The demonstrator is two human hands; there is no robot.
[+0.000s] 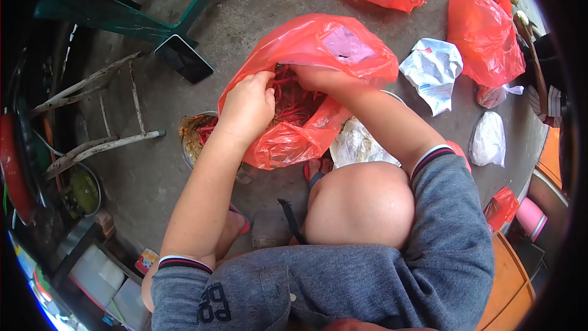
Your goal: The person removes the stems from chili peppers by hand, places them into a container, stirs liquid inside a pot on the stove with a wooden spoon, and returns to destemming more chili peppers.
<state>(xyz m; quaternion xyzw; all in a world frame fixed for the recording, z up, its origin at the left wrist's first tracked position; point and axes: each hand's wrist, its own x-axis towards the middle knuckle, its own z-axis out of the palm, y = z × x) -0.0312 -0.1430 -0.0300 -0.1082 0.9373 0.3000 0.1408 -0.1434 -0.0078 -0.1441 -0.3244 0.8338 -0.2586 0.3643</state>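
Note:
A large red plastic bag (pixel 361 43) stands with its mouth facing me, between my arms. Thin, dark red pieces that look like dried chillies (pixel 294 101) lie inside it. My left hand (pixel 248 107) is closed on the left side of the bag's mouth, fingers curled over the edge. Into the bag's opening reaches my right hand (pixel 312 78), its fingers hidden by the bag and the contents. Under my left forearm is a round container (pixel 190 141) with red and brownish contents. A basin with white plastic (pixel 358 144) sits below my right forearm.
A dark phone (pixel 184 58) leans by the leg of a green plastic chair (pixel 153 21). A worn metal frame (pixel 101 110) is at left. Other red bags (pixel 484 37), a white printed bag (pixel 432 73) and a white bag (pixel 488 139) lie on the concrete floor at right.

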